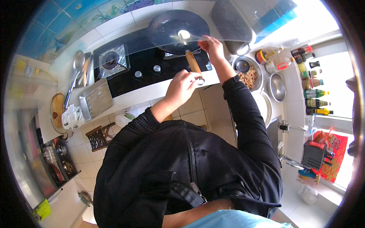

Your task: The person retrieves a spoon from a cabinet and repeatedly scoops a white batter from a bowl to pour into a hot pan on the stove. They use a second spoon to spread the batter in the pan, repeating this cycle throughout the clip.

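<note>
A dark wok (168, 32) stands on the right burner of the black glass cooktop (125, 82), with its wooden handle (193, 62) pointing towards me. My left hand (181, 87) is at the near end of that handle, its fingers bent around the tip by the metal ring; how firmly they grip is unclear. My right hand (211, 47) is raised beside the wok's right rim, fingers bent close together near a transparent edge that crosses the view. Whether it holds anything cannot be told.
Right of the cooktop, a steel bowl (259, 68) holds brown food pieces and a small dark bowl. Beyond are an empty metal bowl (277, 87) and several bottles (316, 93). At left lie a metal tray (97, 99), a slotted spoon (79, 58) and a glass lid (54, 125).
</note>
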Tool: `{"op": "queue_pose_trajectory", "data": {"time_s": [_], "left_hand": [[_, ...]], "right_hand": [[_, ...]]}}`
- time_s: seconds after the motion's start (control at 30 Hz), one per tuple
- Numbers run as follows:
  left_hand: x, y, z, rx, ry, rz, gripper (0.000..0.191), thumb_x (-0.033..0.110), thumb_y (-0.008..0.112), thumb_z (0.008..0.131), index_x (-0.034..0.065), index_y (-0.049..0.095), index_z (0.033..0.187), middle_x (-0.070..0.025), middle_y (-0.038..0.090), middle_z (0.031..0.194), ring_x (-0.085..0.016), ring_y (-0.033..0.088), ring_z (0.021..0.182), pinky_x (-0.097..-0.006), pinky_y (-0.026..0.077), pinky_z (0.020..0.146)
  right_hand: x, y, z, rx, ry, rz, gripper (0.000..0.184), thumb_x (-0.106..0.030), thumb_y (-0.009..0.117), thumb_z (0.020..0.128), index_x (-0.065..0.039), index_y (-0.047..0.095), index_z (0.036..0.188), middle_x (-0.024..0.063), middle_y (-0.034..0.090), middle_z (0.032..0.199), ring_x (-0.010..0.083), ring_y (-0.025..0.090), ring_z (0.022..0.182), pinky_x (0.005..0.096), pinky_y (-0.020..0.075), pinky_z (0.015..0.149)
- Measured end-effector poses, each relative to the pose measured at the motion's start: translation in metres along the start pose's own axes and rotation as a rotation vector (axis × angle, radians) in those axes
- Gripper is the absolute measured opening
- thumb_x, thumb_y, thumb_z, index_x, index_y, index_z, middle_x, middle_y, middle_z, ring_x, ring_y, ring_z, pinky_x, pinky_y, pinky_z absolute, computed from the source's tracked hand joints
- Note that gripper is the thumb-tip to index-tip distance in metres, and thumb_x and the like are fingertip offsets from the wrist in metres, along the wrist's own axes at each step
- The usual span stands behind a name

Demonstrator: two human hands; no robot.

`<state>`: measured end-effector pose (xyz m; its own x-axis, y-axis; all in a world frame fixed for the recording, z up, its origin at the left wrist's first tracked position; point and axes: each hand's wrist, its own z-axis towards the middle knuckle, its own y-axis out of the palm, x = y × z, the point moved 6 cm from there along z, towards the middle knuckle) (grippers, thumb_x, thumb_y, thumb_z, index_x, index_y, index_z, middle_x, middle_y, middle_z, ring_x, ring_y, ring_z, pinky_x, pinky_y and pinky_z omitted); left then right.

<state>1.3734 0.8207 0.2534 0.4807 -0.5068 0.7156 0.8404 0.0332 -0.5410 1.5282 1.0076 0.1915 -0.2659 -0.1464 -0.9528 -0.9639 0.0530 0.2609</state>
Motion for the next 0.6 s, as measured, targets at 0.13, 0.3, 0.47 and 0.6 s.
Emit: {"op": "queue_pose_trajectory", "data": {"time_s": [0.13,0.3,0.47,0.6], "left_hand": [[-0.001,-0.003,-0.002,-0.040,0.017,-0.002,0.025,0.011,0.059,0.093,0.0084,0.063,0.118,-0.0089,0.055,0.083,-0.026,0.058,0.078,-0.0386,0.047,0.072],[-0.006,-0.009,0.001,-0.055,0.038,-0.017,0.024,0.011,0.057,0.095,0.0084,0.063,0.117,-0.0102,0.060,0.085,-0.029,0.061,0.083,-0.0405,0.049,0.077],[-0.010,-0.015,0.001,-0.021,0.047,-0.011,0.023,0.011,0.055,0.095,0.0064,0.062,0.116,-0.0102,0.062,0.086,-0.029,0.062,0.084,-0.0408,0.049,0.077],[-0.012,-0.021,0.003,0.003,0.046,-0.005,0.019,0.010,0.055,0.095,0.0053,0.062,0.112,-0.0107,0.064,0.087,-0.029,0.063,0.085,-0.0418,0.049,0.078]], "right_hand": [[0.019,0.042,0.027,-0.214,-0.297,-1.021,0.026,-0.023,0.053,0.099,-0.012,0.068,0.118,0.0142,0.073,0.103,0.0326,0.070,0.093,0.0395,0.0540,0.086],[0.035,0.061,0.034,-0.410,-0.361,-1.468,0.033,-0.040,0.049,0.098,-0.025,0.071,0.116,0.0108,0.069,0.115,0.0346,0.062,0.108,0.0448,0.0481,0.094],[0.027,0.069,0.033,-0.428,-0.334,-1.439,0.031,-0.039,0.053,0.096,-0.025,0.072,0.115,0.0113,0.069,0.113,0.0345,0.062,0.104,0.0468,0.0476,0.093],[0.008,0.076,0.026,-0.401,-0.481,-1.412,0.024,-0.020,0.060,0.095,-0.013,0.073,0.114,0.0151,0.074,0.095,0.0300,0.071,0.087,0.0391,0.0549,0.081]]}}
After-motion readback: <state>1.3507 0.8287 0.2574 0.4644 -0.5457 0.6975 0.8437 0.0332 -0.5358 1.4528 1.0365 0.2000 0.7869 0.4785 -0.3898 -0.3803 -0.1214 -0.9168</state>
